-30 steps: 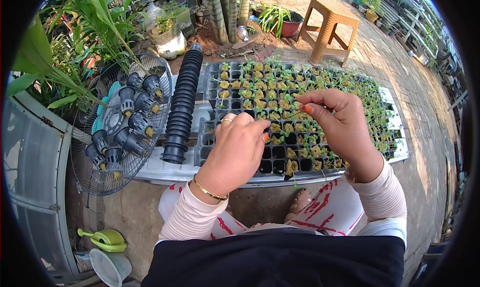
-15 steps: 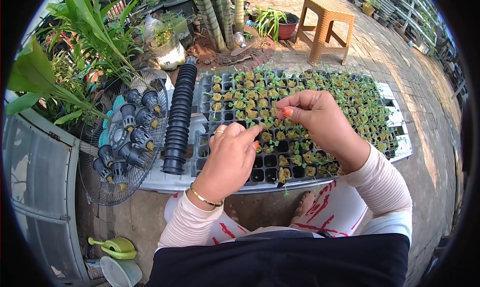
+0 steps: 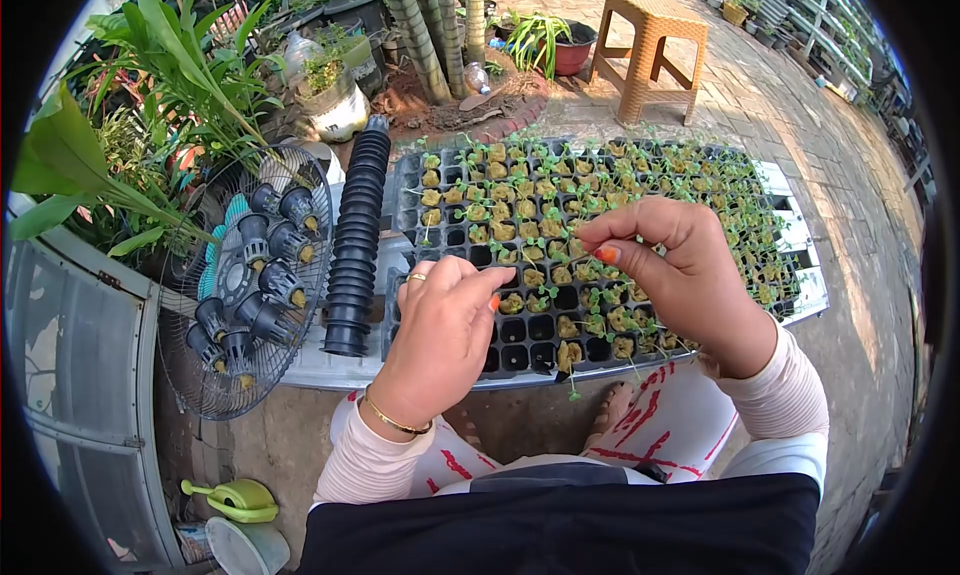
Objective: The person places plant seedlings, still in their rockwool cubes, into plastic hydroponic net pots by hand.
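My right hand (image 3: pixel 685 265) hovers over the middle of the black seedling trays (image 3: pixel 541 327), thumb and index finger pinched together. Whatever may be between those fingertips is too small to make out. My left hand (image 3: pixel 437 335) is above the near left part of the trays, its index finger stretched out and the other fingers loosely bent, with nothing visible in it. Small green seedlings (image 3: pixel 568 358) in tan, sponge-like plugs fill many cells. Several cells near my left hand show only black plastic.
Left of the trays lies a long stack of black net pots (image 3: pixel 355 245). Beside it, a round wire basket (image 3: pixel 172 345) holds several black pots with tan plugs. A woven-pattern stool (image 3: pixel 655 20) stands beyond. A green watering can (image 3: pixel 240 499) and a pail (image 3: pixel 250 547) sit on the floor.
My right hand has shifted right and slightly toward me, still pinched. My left hand has drawn back a little to the left, and its index finger has moved away from the plugs.
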A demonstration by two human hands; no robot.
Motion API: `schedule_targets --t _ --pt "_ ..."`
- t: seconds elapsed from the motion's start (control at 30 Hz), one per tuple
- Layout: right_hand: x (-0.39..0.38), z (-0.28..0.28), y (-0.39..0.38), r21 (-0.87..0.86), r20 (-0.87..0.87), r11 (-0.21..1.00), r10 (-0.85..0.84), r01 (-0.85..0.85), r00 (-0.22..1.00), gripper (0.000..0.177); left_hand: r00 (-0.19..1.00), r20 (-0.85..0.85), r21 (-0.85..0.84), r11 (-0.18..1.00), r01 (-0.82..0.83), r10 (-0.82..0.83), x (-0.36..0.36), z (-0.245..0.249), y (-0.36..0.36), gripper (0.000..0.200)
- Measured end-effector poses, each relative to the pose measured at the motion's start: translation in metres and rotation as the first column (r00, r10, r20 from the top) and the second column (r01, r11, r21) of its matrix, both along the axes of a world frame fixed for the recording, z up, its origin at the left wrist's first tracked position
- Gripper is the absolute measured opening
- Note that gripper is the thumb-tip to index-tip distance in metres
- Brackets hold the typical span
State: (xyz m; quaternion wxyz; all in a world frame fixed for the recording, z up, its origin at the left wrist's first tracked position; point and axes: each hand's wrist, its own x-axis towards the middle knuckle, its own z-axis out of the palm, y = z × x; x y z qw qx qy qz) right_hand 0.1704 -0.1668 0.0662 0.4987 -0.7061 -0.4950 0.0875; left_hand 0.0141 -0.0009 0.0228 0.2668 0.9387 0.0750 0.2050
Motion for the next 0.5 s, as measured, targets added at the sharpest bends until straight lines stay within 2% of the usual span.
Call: schedule_targets --t 0.2,0.3,0.33,0.5 --pt "0.007 0.015 0.014 0.057 0.165 0.996 -0.073 0.065 0.984 0.013 0.997 -0.005 0.114 0.990 -0.081 0.082 0.002 -0.001 0.010 0.024" --pt "0.012 0.009 0.036 0.054 0.130 0.997 -0.053 0.047 0.990 0.012 0.993 -0.033 0.158 0.982 -0.105 0.112 0.004 0.000 0.012 0.024" --pt "0.013 0.008 0.043 -0.017 0.125 0.998 -0.062 0.064 0.990 0.012 0.992 -0.044 0.171 0.979 -0.111 0.120 0.005 0.000 0.013 0.023" --pt "0.016 -0.007 0.071 -0.142 0.184 0.990 0.007 0.020 0.983 0.012 0.992 -0.069 0.195 0.977 -0.089 0.104 0.010 0.002 0.012 0.022"
